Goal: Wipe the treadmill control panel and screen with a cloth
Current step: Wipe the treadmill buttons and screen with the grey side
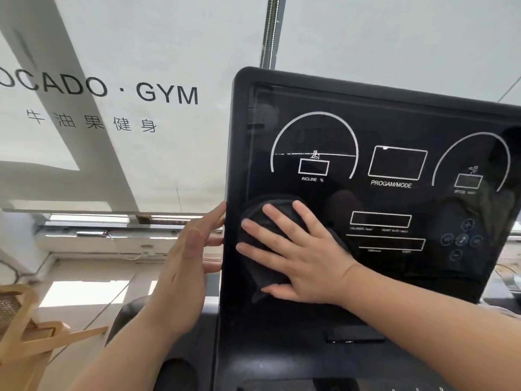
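Observation:
The treadmill's black glossy control panel (394,131) fills the right half of the view, with white dial outlines and boxes marked INCLINE, PROGAM/MODE and SPEED. A dark cloth (255,221) lies bunched against the panel's lower left area. My right hand (293,249) presses flat on the cloth with its fingers spread and straight. My left hand (189,255) rests against the panel's left edge, fingers straight and reaching behind the edge, where their tips are hidden.
A white blind printed with "GYM" (166,94) hangs behind the panel at the left. A wooden frame (25,328) stands at the lower left. The dark treadmill console base (282,362) continues below the panel, and touch buttons (462,238) sit at the panel's right.

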`<state>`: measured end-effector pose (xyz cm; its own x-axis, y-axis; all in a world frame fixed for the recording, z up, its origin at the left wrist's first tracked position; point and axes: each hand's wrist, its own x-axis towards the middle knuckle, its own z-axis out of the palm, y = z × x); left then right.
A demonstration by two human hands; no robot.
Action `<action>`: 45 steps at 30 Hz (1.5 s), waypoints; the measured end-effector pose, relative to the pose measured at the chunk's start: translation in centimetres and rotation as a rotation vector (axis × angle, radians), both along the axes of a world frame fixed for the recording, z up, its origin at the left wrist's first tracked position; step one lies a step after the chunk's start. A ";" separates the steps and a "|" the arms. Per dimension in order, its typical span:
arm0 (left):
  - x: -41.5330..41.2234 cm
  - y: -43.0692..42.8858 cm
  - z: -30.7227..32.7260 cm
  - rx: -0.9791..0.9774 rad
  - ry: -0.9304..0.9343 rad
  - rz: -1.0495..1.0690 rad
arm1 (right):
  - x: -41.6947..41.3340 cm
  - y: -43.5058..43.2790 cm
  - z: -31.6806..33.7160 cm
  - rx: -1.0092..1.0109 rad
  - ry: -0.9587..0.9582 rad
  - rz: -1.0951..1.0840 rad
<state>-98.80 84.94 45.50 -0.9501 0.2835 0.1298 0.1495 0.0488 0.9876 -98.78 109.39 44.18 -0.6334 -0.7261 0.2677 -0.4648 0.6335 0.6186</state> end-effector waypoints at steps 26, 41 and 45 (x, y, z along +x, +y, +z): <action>1.1 -0.3 0.2 0.093 -0.091 -0.029 | -2.2 -1.9 4.0 -0.175 0.030 -0.057; 1.2 -0.5 0.5 0.023 -0.056 -0.069 | -7.0 1.5 13.6 -0.247 0.143 -0.099; 1.2 -0.3 0.0 0.064 -0.096 -0.037 | -6.8 -0.4 12.8 -0.321 0.192 -0.165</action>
